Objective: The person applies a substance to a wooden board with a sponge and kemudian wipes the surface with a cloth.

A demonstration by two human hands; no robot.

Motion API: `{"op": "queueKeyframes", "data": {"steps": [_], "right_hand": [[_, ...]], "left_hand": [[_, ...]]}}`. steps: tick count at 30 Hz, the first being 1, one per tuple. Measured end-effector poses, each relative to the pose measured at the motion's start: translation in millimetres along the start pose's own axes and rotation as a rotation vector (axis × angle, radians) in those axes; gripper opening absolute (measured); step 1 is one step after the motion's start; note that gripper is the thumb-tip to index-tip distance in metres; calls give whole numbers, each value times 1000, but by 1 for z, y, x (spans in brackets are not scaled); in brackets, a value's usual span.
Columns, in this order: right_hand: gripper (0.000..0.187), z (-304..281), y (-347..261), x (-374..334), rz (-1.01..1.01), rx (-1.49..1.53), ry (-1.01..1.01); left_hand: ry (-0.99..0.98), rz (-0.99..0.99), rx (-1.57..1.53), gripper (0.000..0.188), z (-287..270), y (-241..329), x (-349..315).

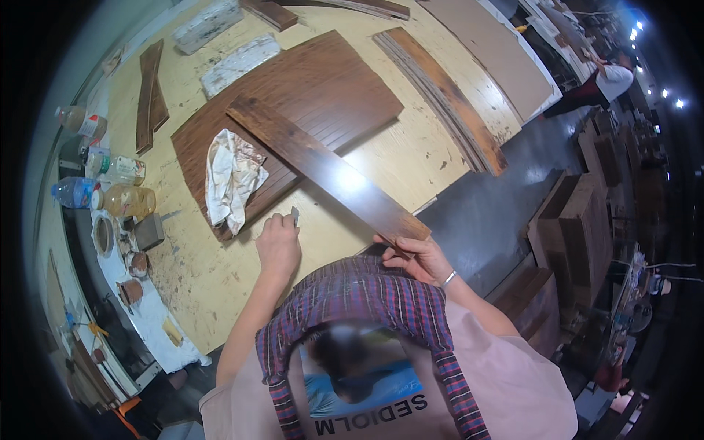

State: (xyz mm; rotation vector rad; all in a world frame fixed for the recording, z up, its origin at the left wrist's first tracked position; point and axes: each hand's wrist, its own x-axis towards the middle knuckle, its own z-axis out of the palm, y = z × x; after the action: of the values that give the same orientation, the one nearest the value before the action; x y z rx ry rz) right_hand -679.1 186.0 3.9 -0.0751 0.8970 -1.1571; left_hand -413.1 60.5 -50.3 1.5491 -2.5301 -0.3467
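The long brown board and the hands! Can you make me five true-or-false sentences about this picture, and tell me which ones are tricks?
1. The right hand holds one end of the long brown board. True.
2. The white cloth is wrapped around the right hand. False: the white cloth lies on the big brown panel.
3. The left hand holds a small grey piece. True.
4. The shiny band is on the left wrist. False: the shiny band is on the right wrist.
5. A yellowish bottle is on the left side of the picture. True.
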Motion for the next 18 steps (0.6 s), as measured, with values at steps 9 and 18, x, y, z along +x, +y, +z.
{"op": "queueKeyframes", "data": {"steps": [9,18], "right_hand": [[32,-1,12,-1,108,26,-30],[27,-2,8,1,69,-22,47]], "left_hand": [[53,-59,73,18,7,-7,4],[65,-41,106,17,12,-10,2]]}}
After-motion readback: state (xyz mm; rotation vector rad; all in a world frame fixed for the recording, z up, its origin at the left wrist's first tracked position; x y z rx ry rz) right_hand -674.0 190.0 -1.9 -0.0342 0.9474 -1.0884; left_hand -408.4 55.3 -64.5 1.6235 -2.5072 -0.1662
